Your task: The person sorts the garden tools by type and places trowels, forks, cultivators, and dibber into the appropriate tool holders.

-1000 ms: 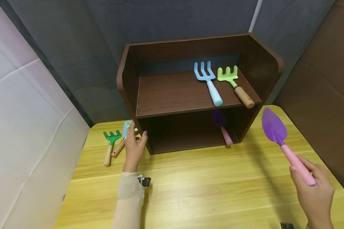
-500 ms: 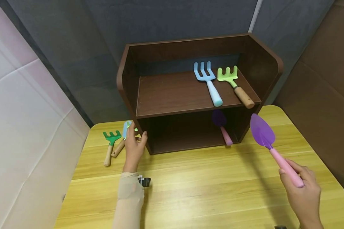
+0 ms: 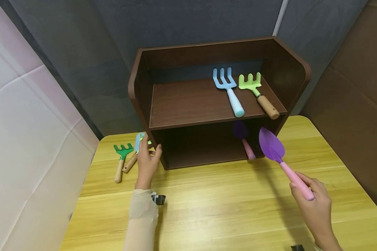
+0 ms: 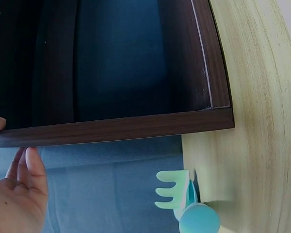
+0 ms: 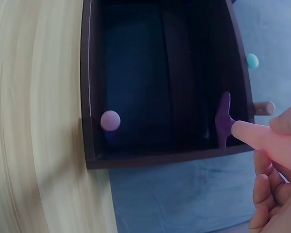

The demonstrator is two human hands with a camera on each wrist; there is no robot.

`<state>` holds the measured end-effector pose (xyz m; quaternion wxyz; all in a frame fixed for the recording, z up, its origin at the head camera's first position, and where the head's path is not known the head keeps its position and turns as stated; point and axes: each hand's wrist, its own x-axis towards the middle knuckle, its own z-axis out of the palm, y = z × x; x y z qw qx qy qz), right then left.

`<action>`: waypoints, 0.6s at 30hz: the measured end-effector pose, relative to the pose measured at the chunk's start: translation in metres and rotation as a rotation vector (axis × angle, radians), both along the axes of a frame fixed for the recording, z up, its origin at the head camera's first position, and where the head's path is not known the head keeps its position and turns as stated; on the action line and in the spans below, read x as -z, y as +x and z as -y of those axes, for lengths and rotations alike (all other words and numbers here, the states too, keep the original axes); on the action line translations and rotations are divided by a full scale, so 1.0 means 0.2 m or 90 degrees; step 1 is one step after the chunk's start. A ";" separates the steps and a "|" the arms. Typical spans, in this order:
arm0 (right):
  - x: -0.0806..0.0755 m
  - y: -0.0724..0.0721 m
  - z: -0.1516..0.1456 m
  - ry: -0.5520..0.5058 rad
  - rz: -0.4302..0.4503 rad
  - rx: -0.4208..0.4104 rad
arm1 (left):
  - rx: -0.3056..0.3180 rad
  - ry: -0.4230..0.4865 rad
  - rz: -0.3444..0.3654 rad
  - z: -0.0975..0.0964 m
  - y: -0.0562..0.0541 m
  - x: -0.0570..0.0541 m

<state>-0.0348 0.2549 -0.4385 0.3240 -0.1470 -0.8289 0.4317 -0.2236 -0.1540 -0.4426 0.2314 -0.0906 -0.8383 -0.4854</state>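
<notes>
My right hand (image 3: 315,205) holds a trowel by its pink handle (image 3: 296,181); its purple blade (image 3: 271,144) points up and left, overlapping the shelf's lower right corner in the head view. My left hand (image 3: 147,164) grips the left side panel of the dark brown two-tier shelf (image 3: 188,104), thumb inside and fingers outside, as the left wrist view shows. A second purple trowel with a pink handle (image 3: 248,150) lies in the lower tier at the right. On the upper tier lie a light blue hand fork (image 3: 233,97) and a lime green rake (image 3: 264,101) with a wooden handle.
Left of the shelf, a green rake (image 3: 121,158) and a blue-bladed tool (image 3: 131,162) with a wooden handle lie on the wooden table (image 3: 207,209). A lime green rake head (image 4: 172,189) shows beside them. A white panel (image 3: 34,146) and a brown panel (image 3: 348,90) flank the table.
My right hand has moved left with the trowel, bringing the blade from beside the shelf to over its lower right corner. My left hand has stayed on the side panel.
</notes>
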 end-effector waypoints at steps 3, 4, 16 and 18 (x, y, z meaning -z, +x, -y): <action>0.01 -0.03 0.02 0.012 -0.010 -0.011 | 0.002 0.002 0.000 0.00 0.00 0.00; 0.01 -0.04 0.03 0.013 -0.014 -0.016 | 0.002 0.001 -0.002 0.00 0.00 0.00; 0.10 -0.19 0.11 0.024 -0.056 -0.063 | -0.002 -0.003 -0.006 0.00 0.00 -0.01; 0.11 -0.22 0.12 0.029 -0.068 -0.067 | -0.002 -0.006 -0.008 0.00 0.00 -0.01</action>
